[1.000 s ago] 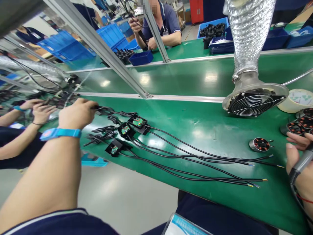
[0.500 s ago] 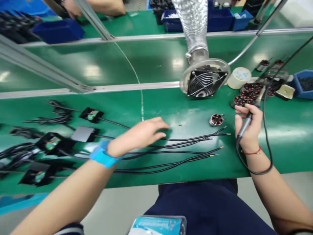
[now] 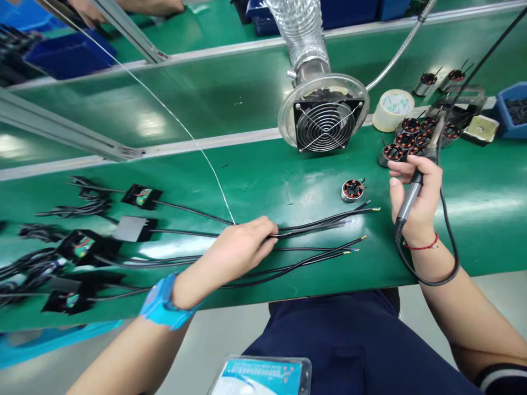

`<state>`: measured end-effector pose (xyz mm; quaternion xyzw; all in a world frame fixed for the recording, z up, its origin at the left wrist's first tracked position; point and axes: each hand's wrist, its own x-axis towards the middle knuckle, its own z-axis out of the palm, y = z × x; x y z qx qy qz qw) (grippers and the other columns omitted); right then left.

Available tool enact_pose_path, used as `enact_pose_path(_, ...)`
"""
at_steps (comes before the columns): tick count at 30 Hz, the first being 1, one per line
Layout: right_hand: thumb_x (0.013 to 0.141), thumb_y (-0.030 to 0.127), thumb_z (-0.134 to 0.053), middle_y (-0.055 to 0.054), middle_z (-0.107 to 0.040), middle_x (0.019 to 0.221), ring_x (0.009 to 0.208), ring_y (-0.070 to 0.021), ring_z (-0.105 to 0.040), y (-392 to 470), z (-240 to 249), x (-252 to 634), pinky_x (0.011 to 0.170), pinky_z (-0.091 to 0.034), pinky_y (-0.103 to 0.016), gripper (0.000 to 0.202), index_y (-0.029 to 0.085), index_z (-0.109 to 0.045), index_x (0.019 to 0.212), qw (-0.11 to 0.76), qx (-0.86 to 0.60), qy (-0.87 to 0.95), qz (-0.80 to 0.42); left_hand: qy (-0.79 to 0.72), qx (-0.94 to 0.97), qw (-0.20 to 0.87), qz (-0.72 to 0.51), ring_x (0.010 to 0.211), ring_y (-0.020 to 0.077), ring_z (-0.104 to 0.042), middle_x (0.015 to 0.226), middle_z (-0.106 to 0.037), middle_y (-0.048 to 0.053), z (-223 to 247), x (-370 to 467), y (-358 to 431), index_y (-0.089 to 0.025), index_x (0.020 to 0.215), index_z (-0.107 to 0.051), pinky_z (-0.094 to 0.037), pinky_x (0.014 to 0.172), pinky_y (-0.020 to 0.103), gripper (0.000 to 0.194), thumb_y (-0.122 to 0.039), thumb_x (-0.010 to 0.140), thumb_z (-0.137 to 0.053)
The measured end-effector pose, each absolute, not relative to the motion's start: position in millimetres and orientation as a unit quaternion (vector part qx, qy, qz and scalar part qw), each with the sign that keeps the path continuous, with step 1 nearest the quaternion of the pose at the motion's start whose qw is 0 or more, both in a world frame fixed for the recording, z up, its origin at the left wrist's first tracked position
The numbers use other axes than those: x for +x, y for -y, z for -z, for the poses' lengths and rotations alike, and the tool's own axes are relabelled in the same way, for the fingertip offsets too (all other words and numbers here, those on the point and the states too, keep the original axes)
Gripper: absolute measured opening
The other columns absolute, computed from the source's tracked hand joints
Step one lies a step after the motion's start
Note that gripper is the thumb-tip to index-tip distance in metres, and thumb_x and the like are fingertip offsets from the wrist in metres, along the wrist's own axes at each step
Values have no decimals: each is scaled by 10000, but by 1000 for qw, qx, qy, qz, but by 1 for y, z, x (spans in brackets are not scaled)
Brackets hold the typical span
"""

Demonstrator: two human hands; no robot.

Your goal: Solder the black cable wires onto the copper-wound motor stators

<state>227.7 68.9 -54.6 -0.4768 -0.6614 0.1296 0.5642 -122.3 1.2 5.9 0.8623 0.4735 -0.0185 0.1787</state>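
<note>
My left hand (image 3: pixel 245 244), its fingers pinched together, holds a thin silvery solder wire (image 3: pixel 187 131) above several black cables (image 3: pixel 317 224). The wire slants down from the upper left, and a short bright end pokes out past my fingertips. The cables lie across the bench with their stripped coloured ends to the right. My right hand (image 3: pixel 418 203) grips a soldering iron (image 3: pixel 410 198), its tip end pointing up and away over a group of motor stators (image 3: pixel 405 141) with copper windings. One single stator (image 3: pixel 353 190) sits on the bench between my hands, touched by neither.
A fume extractor fan (image 3: pixel 325 126) hangs over the bench's back. Beside it are a tape roll (image 3: pixel 393 109), a yellowish sponge (image 3: pixel 481 129) and a blue bin (image 3: pixel 513 109). Circuit boards on black pieces (image 3: pixel 142 196) lie left. Another person's arm (image 3: pixel 152 6) shows beyond the partition.
My left hand has closed on the solder wire, which now runs taut to it, and sits slightly lower over the cables. My right hand keeps its hold on the iron. The view has shifted a little.
</note>
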Motion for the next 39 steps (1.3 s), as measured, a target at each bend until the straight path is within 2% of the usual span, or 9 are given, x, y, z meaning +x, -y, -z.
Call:
enact_pose_path(4,909,232,-645,-43,-709,1190,1071,-245,-721,-68,53,230,862,-619,-462,475,342,-517,1353,569,-468,665,-124,-486,838,221,-115,649,130,-591,833,-642,8,-32,-132,11,-220,932,-567,-480,604,250,119,-246,1003,-475)
enact_pose_path(12,927,285,-661,-40,-717,1167,1017,-247,-720,-69,52,231,917,-602,-493,432,361,-537,1333,566,-474,659,-144,-391,880,270,27,726,170,-650,930,-675,44,6,-106,47,-186,1020,-614,-482,622,286,166,-160,1003,-451)
enact_pose_path(21,923,257,-673,-58,-712,1157,1028,-282,-724,-70,51,231,899,-597,-538,447,372,-560,1340,583,-467,649,-143,-454,854,239,-93,761,166,-632,896,-655,58,-20,-116,31,-185,1008,-592,-500,654,279,201,-208,1039,-395)
enact_pose_path(24,919,250,-675,-59,-712,1162,1040,-289,-722,-70,50,231,893,-594,-544,454,380,-562,1340,582,-463,652,-146,-434,834,330,-88,788,153,-634,895,-673,46,-36,-122,27,-209,987,-611,-505,693,269,172,-200,1014,-442)
enact_pose_path(27,923,260,-671,-56,-716,1160,1005,-274,-723,-69,48,231,866,-597,-528,452,383,-558,1343,575,-469,654,-145,-374,832,410,9,801,149,-673,948,-714,21,-33,-120,30,-228,1056,-642,-513,697,263,162,-198,1001,-493)
enact_pose_path(30,932,271,-663,-48,-713,1163,996,-254,-724,-69,47,230,858,-604,-497,433,381,-553,1336,574,-475,651,-143,-403,848,334,82,807,189,-698,1010,-719,48,-12,-113,38,-192,1130,-620,-514,668,294,185,-160,984,-510)
enact_pose_path(32,937,290,-659,-40,-708,1166,1023,-253,-723,-69,47,230,868,-610,-490,411,377,-549,1323,575,-477,650,-142,-414,864,269,97,773,200,-686,970,-698,61,1,-110,43,-174,1037,-617,-500,635,300,135,-143,978,-499)
enact_pose_path(35,943,319,-648,-31,-712,1160,1030,-248,-721,-69,48,230,890,-617,-491,394,379,-531,1314,568,-485,650,-142,-395,891,220,51,728,179,-651,899,-666,51,1,-113,42,-189,924,-597,-483,615,287,184,-190,1020,-439)
enact_pose_path(39,941,276,-637,-40,-716,1180,1019,-229,-718,-69,51,230,905,-614,-474,409,348,-519,1326,567,-477,657,-138,-406,889,207,-52,782,169,-656,891,-667,41,-24,-125,24,-216,968,-579,-506,675,276,202,-238,1052,-397)
